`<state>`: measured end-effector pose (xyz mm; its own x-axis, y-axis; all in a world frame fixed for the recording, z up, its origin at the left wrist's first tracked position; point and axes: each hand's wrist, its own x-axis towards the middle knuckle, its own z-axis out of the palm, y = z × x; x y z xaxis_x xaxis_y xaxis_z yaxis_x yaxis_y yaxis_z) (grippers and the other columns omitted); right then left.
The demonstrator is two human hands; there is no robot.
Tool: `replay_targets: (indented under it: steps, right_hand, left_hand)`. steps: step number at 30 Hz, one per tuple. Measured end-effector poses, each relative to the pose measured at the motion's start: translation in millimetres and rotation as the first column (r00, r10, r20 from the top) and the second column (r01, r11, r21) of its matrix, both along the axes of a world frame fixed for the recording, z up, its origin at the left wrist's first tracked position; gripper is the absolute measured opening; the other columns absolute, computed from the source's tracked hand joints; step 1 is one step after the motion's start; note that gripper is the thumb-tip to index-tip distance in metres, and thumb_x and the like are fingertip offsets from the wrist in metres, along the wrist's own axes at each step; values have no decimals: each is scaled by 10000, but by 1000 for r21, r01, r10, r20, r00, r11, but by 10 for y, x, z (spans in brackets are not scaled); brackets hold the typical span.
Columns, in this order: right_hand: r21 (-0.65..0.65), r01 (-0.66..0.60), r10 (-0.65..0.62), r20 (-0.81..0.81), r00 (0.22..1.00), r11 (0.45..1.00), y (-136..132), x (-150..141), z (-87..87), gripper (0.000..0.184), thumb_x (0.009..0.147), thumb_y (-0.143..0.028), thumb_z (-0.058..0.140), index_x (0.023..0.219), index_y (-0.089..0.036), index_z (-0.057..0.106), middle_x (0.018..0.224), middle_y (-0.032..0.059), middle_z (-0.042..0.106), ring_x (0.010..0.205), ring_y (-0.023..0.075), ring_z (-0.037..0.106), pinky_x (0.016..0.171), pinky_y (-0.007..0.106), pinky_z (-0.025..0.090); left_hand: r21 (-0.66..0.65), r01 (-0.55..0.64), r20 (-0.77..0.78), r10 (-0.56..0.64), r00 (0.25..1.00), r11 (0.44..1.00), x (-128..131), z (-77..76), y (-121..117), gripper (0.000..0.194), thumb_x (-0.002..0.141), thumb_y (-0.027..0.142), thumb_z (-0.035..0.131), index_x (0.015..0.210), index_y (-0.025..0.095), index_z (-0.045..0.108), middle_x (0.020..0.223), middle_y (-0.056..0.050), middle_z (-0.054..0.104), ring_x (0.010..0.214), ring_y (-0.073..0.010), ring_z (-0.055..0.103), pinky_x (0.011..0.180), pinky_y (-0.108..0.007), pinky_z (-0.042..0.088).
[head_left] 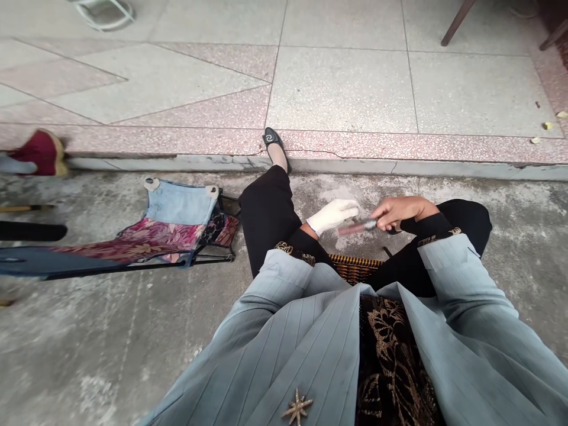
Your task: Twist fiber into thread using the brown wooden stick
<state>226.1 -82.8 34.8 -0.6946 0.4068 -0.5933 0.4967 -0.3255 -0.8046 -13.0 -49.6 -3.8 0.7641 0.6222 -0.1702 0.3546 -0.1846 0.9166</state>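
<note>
My left hand (pixel 333 215) wears a white glove and hovers between my knees, its fingers curled toward a thin reddish-grey stick-like tool (pixel 357 226). My right hand (pixel 397 211) is bare and pinches the right end of that tool. The tool is blurred by motion, and I cannot tell whether the gloved fingers touch it. I sit on a woven stool (pixel 355 267), in black trousers and a grey striped jacket.
A small folding seat (pixel 173 228) with blue and floral cloth stands to my left on the concrete. A raised terrazzo step (pixel 399 155) runs across ahead, with my black shoe (pixel 274 141) on it. A red shoe (pixel 41 152) lies far left. Chair legs (pixel 457 22) stand top right.
</note>
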Motion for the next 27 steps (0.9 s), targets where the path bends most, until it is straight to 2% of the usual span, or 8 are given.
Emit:
replay_targets:
  steps: [2, 5, 8, 10, 15, 20, 23, 27]
  right_hand:
    - [93, 294, -279, -145, 949, 951, -15, 38, 38, 421, 763, -469, 731, 1021, -137, 703, 758, 14, 631, 614, 109, 529, 571, 254, 411]
    - [169, 694, -643, -275, 715, 700, 16, 82, 17, 379, 756, -494, 731, 925, -163, 659, 743, 14, 602, 602, 112, 504, 552, 257, 406]
    - [235, 870, -814, -312, 491, 434, 101, 128, -58, 328, 815, -490, 666, 921, -187, 597, 792, 39, 600, 630, 125, 501, 560, 265, 409]
    - [365, 855, -863, -207, 461, 369, 161, 154, -111, 284, 878, -452, 591, 967, -182, 590, 831, 64, 610, 648, 139, 506, 569, 274, 405]
    - [720, 314, -732, 382, 565, 618, 217, 107, -212, 300, 923, -357, 520, 1095, -151, 655, 895, 128, 675, 767, 225, 584, 678, 322, 426]
    - [561, -113, -390, 692, 607, 820, 180, 18, -285, 251, 885, -311, 572, 982, -141, 730, 932, 169, 697, 801, 244, 614, 676, 319, 415]
    - [309, -130, -103, 637, 764, 942, 136, 35, -276, 213, 828, -318, 664, 912, -146, 757, 801, 123, 687, 678, 194, 599, 612, 298, 409]
    - [15, -82, 78, 180, 981, 996, 48, 74, -158, 439, 760, -442, 742, 1083, -145, 746, 764, 50, 673, 625, 132, 576, 604, 268, 434]
  left_hand:
    - [-10, -30, 10, 30, 999, 1000, 4, 6, -1, 411, 918, 499, 441, 894, 149, 655, 763, -64, 655, 691, -158, 567, 661, -291, 441]
    - [-15, -28, 16, 28, 999, 999, 16, 28, -12, 440, 941, 495, 396, 902, 144, 658, 748, -64, 651, 646, -143, 549, 627, -283, 431]
    - [-13, 14, 9, -14, 1000, 1000, 11, 67, -22, 402, 908, 487, 468, 864, 145, 676, 739, -57, 654, 642, -145, 549, 633, -281, 433]
    - [-8, 48, 3, -48, 999, 999, -3, 101, -25, 384, 892, 481, 499, 853, 151, 691, 743, -51, 660, 655, -150, 558, 648, -281, 436]
    - [9, 116, 2, -116, 993, 993, -32, 152, -26, 342, 866, 460, 549, 844, 161, 714, 793, -40, 684, 694, -150, 574, 702, -272, 438]
    - [50, 60, -4, -60, 998, 997, -63, 74, 12, 345, 880, 445, 525, 857, 151, 704, 831, -36, 687, 749, -154, 583, 736, -257, 435]
    - [89, -41, -2, 41, 999, 995, -98, -32, 83, 347, 904, 421, 471, 899, 145, 682, 885, -36, 683, 801, -156, 586, 769, -254, 433]
    - [66, -209, 12, 209, 978, 976, -101, -199, 150, 347, 902, 409, 444, 888, 137, 659, 830, -34, 661, 734, -142, 566, 732, -253, 444]
